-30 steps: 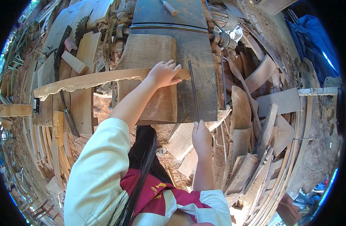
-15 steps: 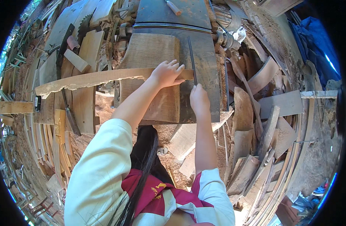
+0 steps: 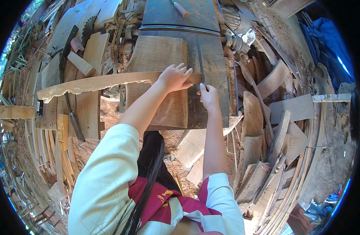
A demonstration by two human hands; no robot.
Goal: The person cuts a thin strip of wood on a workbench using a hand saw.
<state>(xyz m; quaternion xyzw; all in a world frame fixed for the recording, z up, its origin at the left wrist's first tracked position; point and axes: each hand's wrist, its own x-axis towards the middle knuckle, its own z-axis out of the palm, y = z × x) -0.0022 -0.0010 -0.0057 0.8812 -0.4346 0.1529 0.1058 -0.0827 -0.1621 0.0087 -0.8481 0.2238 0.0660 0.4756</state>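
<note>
A long, narrow wooden strip (image 3: 105,79) with a ragged, bark-like near edge lies crosswise over a thick, wide board (image 3: 156,51). My left hand (image 3: 174,78) presses on the strip close to its right end, its fingers bent over it. At that end, my right hand (image 3: 208,97) pinches the near end of a thin dark metal bar (image 3: 199,56), perhaps a file or blade. The bar points away from me and crosses just beside the strip's tip. My fingers partly hide its near end.
Under the board is a dark metal machine table (image 3: 213,70), with a wooden-handled tool (image 3: 181,9) on its far part. A long-bladed tool with a handle (image 3: 76,126) lies at left, near a toothed disc (image 3: 88,29). Offcuts (image 3: 254,176) are heaped at right. A motor (image 3: 231,17) stands behind.
My right hand has turned a little and its grip has shifted, so the thumb now shows at the bar's near end. My left hand and the strip have barely moved.
</note>
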